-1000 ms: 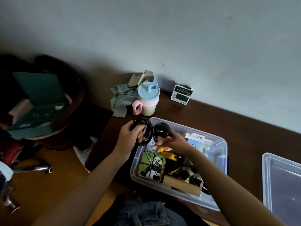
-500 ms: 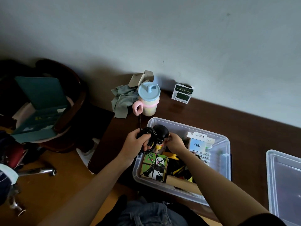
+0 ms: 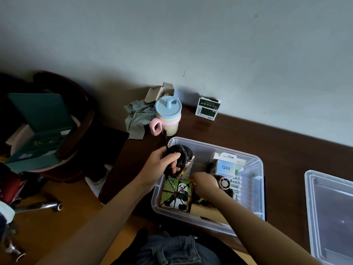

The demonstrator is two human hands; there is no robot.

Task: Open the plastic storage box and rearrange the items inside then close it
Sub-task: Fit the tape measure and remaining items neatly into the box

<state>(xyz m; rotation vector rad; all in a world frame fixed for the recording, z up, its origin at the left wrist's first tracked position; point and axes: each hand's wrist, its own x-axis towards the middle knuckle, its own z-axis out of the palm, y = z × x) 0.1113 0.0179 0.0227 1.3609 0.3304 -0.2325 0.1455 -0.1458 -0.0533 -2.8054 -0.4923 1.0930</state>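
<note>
Left hand (image 3: 160, 165) grips a coiled black cable (image 3: 176, 157) at the box's (image 3: 256, 188) 10 o'clock corner; right hand (image 3: 205, 181) reaches inside, grip hidden.

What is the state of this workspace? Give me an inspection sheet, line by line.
Surface: dark wooden table against a pale wall.
Job's things: clear box open, lid lying to its right; inside are a panda cube, a Q88 carton, a small fan and a doll.
Clutter: cup, grey cloth, small green carton.
Grippers: left hand grips a coiled black cable over the box's left end; right hand reaches into the box, fingers hidden.
Cables: only the held coil.
Surroundings: chair holding teal folders, at left.
</note>
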